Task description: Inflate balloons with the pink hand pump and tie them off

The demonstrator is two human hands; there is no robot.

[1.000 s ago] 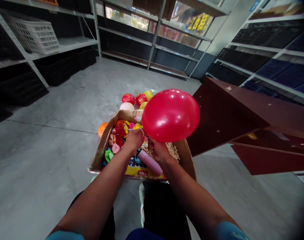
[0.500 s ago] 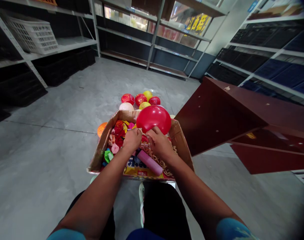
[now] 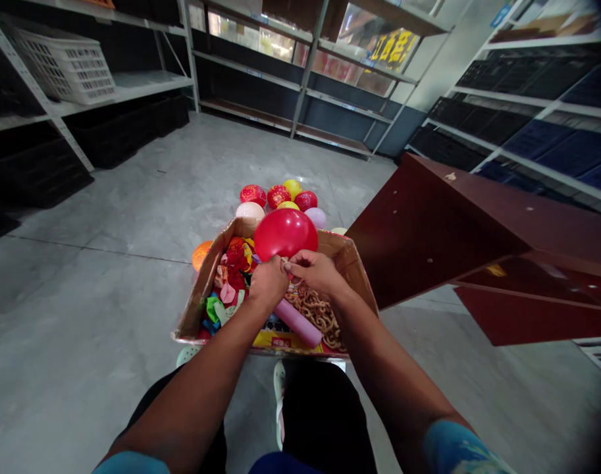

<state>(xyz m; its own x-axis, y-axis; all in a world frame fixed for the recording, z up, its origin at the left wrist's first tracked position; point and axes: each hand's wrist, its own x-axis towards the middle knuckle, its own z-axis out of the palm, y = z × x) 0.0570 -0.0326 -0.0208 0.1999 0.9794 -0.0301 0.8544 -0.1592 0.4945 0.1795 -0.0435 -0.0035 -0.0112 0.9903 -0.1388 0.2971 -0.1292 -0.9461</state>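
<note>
An inflated red balloon [image 3: 286,234] rests over the back part of an open cardboard box [image 3: 362,280], its neck toward me. My left hand [image 3: 268,284] is closed on the balloon's neck. My right hand [image 3: 320,271] pinches with thumb and index finger right beside it; a small pale bit shows between the hands, too small to make out. Below lies a pink-purple cylinder [image 3: 300,324]. Tan loops like rubber bands [image 3: 324,316] fill the box's right side. Limp balloons [image 3: 235,260] in red, pink, green and other colours lie at its left.
Several inflated balloons [image 3: 279,196] sit on the floor behind the box, with an orange one [image 3: 201,255] at its left. A dark red wooden piece of furniture [image 3: 428,224] stands close on the right. Metal shelves [image 3: 300,85] line the walls; a white basket [image 3: 66,66] sits at left.
The red balloon has shifted left and slightly down. My hands have come together at its neck, the left moving right and the right hand turning sideways.
</note>
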